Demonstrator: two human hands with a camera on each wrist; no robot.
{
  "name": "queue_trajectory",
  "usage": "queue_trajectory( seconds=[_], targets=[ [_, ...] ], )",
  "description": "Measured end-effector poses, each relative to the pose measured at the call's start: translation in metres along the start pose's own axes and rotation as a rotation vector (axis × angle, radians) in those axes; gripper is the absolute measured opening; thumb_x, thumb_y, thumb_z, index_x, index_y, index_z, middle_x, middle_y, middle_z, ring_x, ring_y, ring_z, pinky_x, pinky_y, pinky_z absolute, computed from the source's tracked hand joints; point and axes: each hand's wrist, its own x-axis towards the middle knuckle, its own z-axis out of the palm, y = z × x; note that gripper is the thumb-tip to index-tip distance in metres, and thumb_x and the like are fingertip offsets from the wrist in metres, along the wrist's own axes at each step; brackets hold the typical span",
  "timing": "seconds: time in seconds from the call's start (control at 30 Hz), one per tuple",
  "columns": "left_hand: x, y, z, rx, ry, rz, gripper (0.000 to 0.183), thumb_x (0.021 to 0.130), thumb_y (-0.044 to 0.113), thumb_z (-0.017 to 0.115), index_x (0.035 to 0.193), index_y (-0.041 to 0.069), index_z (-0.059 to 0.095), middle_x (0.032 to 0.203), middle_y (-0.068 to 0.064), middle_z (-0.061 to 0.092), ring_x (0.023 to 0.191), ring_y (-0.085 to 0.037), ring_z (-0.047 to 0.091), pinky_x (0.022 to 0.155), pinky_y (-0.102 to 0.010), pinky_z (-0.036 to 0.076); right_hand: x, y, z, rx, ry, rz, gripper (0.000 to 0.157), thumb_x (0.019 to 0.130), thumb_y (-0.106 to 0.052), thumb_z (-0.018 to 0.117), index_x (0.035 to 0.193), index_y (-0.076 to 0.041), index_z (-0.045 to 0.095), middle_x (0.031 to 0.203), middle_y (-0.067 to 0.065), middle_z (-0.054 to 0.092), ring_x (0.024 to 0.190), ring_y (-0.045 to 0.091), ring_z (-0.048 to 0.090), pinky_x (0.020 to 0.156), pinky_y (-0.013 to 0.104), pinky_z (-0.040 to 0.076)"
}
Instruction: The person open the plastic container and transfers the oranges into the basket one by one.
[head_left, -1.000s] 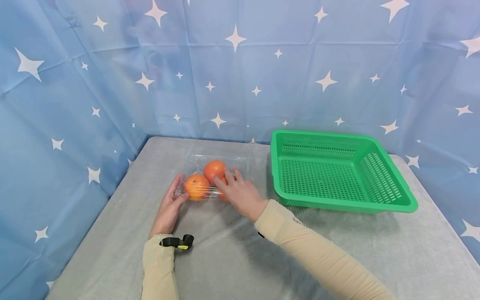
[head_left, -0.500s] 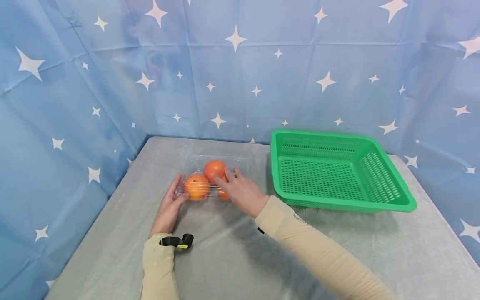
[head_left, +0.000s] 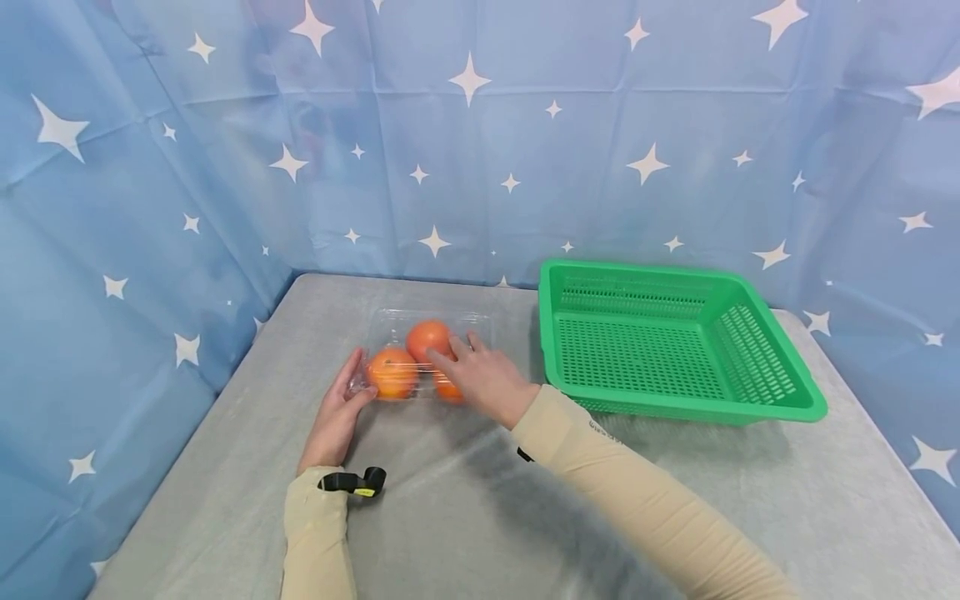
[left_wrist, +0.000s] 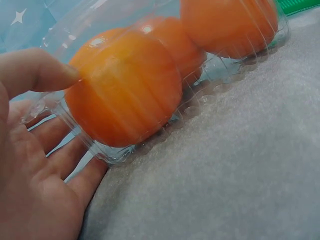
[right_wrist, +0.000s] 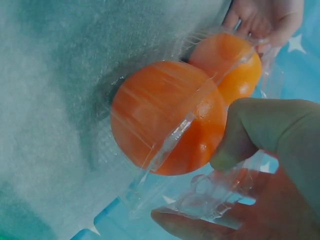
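Note:
A clear plastic container (head_left: 480,321) lies on the table with three oranges in it. My left hand (head_left: 333,421) holds its left end; in the left wrist view the thumb (left_wrist: 40,72) lies over the rim by the left orange (left_wrist: 125,90), and the fingers spread behind the plastic. The right orange (right_wrist: 165,117) is under my right hand (head_left: 491,383), whose bent thumb (right_wrist: 245,132) rests against it. The fingers reach past its far side, seen partly through plastic in the right wrist view. The back orange (head_left: 429,340) sits behind, touching neither hand visibly.
To the right stands a green perforated basket (head_left: 678,408) with nothing in it. A grey cloth covers the table (head_left: 427,517). Blue curtains (head_left: 525,133) with white stars hang close behind and to the left.
My right hand has turned and shifted slightly around the right orange, and more of that orange shows now. The left hand keeps its hold on the container. The head view drifts a little.

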Motion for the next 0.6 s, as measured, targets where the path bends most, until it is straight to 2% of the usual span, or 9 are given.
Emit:
queue_trajectory(
  seconds=[0.2,0.3,0.5,0.6],
  targets=[
    [0.0011,-0.0012,-0.0007,-0.009,0.005,-0.004,0.067,0.085,0.024,0.058,0.141,0.033,0.022,0.146,0.011,0.016,0.133,-0.01,0.012,0.106,-0.041,0.013,0.0009,0.0009,-0.0057,0.039,-0.077,0.042,0.06,0.086,-0.012,0.054,0.138,-0.029,0.031,0.142,0.012,0.028,0.126,0.036,0.029,0.058,0.037,0.051],
    [0.0018,-0.0019,-0.0003,-0.006,0.012,-0.013,0.066,0.086,0.025,0.057,0.141,0.033,0.022,0.146,0.012,0.016,0.133,-0.01,0.012,0.106,-0.041,0.013,0.001,0.002,-0.0079,0.055,-0.09,0.054,0.058,0.087,-0.016,0.052,0.139,-0.029,0.03,0.143,0.01,0.026,0.127,0.035,0.027,0.057,0.037,0.05],
    [0.0029,-0.0033,0.0008,-0.031,0.017,0.018,0.063,0.087,0.019,0.054,0.141,0.033,0.022,0.145,0.012,0.02,0.132,-0.009,0.015,0.106,-0.039,0.015,0.0002,0.0035,-0.0086,0.071,-0.04,0.036,0.059,0.084,-0.019,0.055,0.137,-0.026,0.032,0.141,0.009,0.029,0.125,0.033,0.031,0.062,0.041,0.05],
    [0.0028,-0.0041,0.0011,-0.052,0.018,0.041,0.062,0.088,0.015,0.052,0.14,0.034,0.024,0.144,0.012,0.022,0.132,-0.009,0.017,0.106,-0.038,0.016,0.0002,0.0043,-0.0097,0.09,-0.013,0.023,0.06,0.082,-0.018,0.058,0.137,-0.023,0.034,0.139,0.01,0.032,0.123,0.032,0.033,0.06,0.039,0.051]
  ],
)
